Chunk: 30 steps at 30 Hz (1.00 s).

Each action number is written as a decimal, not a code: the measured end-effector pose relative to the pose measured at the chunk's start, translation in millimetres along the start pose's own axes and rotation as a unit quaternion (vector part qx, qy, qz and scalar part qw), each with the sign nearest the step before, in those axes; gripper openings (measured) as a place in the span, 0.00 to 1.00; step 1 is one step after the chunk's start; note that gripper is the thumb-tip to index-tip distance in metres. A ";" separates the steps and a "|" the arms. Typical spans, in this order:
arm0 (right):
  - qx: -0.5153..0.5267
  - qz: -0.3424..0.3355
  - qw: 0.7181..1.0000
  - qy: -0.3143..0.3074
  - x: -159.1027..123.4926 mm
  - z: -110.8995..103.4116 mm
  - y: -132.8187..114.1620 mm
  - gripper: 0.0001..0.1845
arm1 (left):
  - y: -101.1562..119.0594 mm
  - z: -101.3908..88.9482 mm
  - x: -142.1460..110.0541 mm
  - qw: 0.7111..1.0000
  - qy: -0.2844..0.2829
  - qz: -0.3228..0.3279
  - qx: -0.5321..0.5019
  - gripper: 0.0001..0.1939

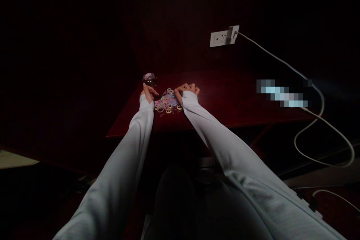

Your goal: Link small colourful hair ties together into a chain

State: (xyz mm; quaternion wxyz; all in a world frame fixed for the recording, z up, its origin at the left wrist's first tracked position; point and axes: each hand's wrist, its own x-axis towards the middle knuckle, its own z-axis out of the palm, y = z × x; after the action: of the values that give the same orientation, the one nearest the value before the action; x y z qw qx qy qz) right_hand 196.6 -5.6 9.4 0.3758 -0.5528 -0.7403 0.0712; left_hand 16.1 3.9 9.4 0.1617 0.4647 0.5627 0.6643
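Note:
A loose pile of small, coloured hair ties (168, 102) lies on the dark red table, in pink, yellow, green and purple. At the pile's left edge is my left hand (147, 92), its thumb pointing up and its fingers stretched towards the ties; I see nothing held in it. Just behind that hand stands a small clear jar (149, 78) with something pale pink at its top. My right hand (188, 90) is at the pile's right edge. Its thumb and forefinger come together beside the ties, and whatever is between them is too small to name.
The dark red tabletop (225, 105) has its front edge below my wrists. On the wall behind, a white socket (219, 39) holds a plugged-in charger (233, 33). Its white cable (281, 61) runs down to a blurred-out bright object (281, 93) at the right and loops past the table's edge.

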 end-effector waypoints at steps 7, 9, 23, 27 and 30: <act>0.003 0.014 1.000 0.011 0.8 -0.3 1.0 0.19 | 1.5 -0.9 0.6 1.000 -0.011 -0.007 0.007 0.40; 0.002 0.009 1.000 0.010 0.4 -0.2 0.4 0.18 | 0.8 -1.4 1.2 1.000 -0.013 -0.010 0.013 0.40; -0.023 -0.064 0.993 -0.101 -1.5 3.4 4.6 0.14 | -1.4 -0.6 2.4 1.000 -0.023 -0.002 0.007 0.40; -0.010 -0.058 0.994 -0.096 0.8 1.8 5.5 0.13 | -0.6 -1.4 0.9 1.000 -0.023 0.001 0.007 0.41; 0.002 -0.043 0.996 -0.078 1.3 0.7 5.1 0.13 | -4.6 -1.8 1.7 1.000 -0.020 0.006 0.010 0.40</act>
State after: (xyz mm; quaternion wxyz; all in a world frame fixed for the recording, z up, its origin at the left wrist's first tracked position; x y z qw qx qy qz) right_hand 199.8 -2.2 6.9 0.3203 -0.5126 -0.7904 0.0996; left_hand 12.4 5.6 6.2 0.1645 0.4829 0.5633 0.6500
